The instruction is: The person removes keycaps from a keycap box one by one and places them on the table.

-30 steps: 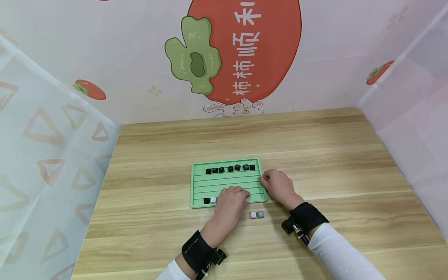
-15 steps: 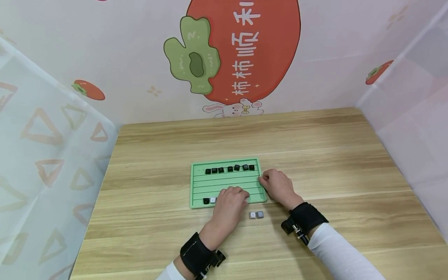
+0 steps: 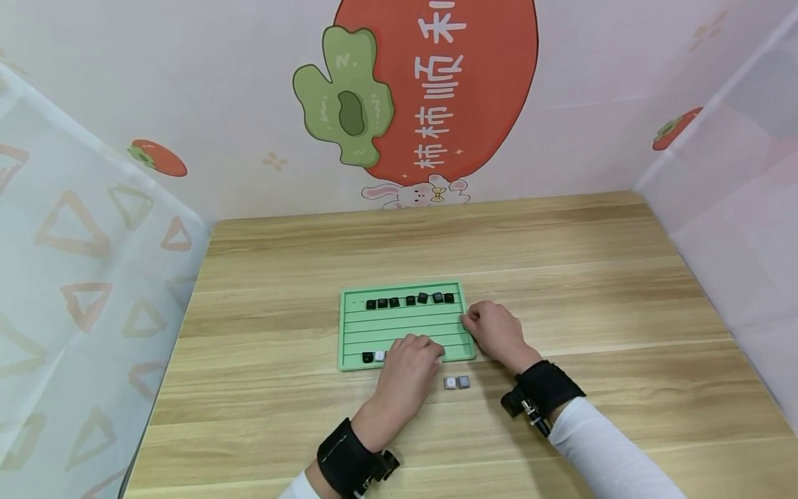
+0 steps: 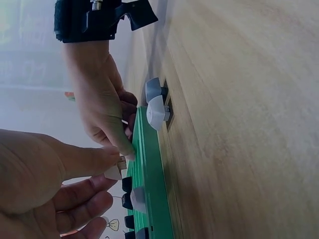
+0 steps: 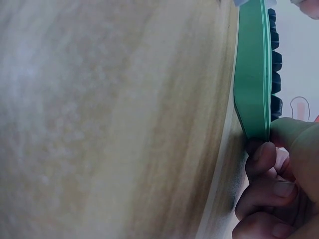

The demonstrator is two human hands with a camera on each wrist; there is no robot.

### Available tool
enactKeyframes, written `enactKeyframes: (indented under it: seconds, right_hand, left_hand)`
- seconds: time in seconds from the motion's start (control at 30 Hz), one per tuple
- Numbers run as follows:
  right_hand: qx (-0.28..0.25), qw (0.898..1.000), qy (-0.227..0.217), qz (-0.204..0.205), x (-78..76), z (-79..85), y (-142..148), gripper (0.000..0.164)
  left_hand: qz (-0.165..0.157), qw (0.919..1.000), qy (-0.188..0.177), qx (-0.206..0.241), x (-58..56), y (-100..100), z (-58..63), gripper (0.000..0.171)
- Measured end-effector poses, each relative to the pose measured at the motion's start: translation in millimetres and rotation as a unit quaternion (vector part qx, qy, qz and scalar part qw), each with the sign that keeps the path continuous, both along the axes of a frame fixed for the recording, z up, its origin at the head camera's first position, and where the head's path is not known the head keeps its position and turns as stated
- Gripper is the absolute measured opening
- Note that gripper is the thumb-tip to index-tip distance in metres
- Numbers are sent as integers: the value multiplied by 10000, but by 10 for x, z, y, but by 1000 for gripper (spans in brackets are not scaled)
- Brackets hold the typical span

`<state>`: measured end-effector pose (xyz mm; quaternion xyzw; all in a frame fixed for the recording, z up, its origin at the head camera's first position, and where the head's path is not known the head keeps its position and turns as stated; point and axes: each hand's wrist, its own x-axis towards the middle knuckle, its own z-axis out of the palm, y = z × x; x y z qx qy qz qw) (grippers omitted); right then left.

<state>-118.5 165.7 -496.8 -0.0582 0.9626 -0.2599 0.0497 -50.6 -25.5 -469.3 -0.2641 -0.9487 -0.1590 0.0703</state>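
A pale green grooved tray lies on the table with black keycaps along its far row. In its near row sit a black keycap and a white one, partly screened by my left hand. That hand reaches over the tray's near side, and the left wrist view shows its thumb and finger pinching a small whitish keycap close over the tray. My right hand grips the tray's right edge between thumb and curled fingers, as the right wrist view shows.
In front of the tray, a loose white keycap and a grey keycap lie side by side on the wooden table. A printed curtain rises behind the table, with pale sheets at both sides.
The left wrist shifts slightly toward the lower left while its fingers stay over the tray. The right hand, tray and loose keycaps keep their places.
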Motion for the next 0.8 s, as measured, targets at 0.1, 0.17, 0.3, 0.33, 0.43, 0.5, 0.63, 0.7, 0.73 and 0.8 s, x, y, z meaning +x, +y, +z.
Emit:
enactKeyframes:
  seconds: [0.1,0.17,0.3,0.33,0.43,0.5,0.63,0.7,0.73,0.8]
  right_hand:
    - [0,10000,5,-31,0,-6,2,44]
    - [8,10000,13,-40,1,-10,3,44]
    - [14,10000,26,-38,2,-10,2,44]
    - [17,10000,24,-39,1,-8,2,44]
    - [14,10000,21,-41,1,2,-1,44]
    - [17,10000,18,-36,-1,6,-2,44]
    - [34,10000,4,-35,-3,11,-4,44]
    - [39,10000,-10,-36,-2,12,-3,44]
    - [35,10000,-19,-41,-2,13,-4,44]
    - [27,10000,-14,-32,-2,8,-4,44]
  left_hand:
    - [-22,10000,-16,37,19,-2,11,12]
    - [-24,10000,-44,45,32,-2,13,11]
    - [-25,9999,-122,27,60,0,9,10]
    - [-32,9999,-139,16,66,1,7,10]
    - [-61,9998,-175,-6,79,2,-2,12]
    - [-86,9998,-201,-3,86,2,-11,12]
    - [-186,9995,-255,5,95,5,-28,13]
    - [-247,9994,-250,5,102,4,-40,13]
    - [-276,9993,-244,9,105,3,-44,13]
    - [-317,9993,-221,20,112,1,-55,13]
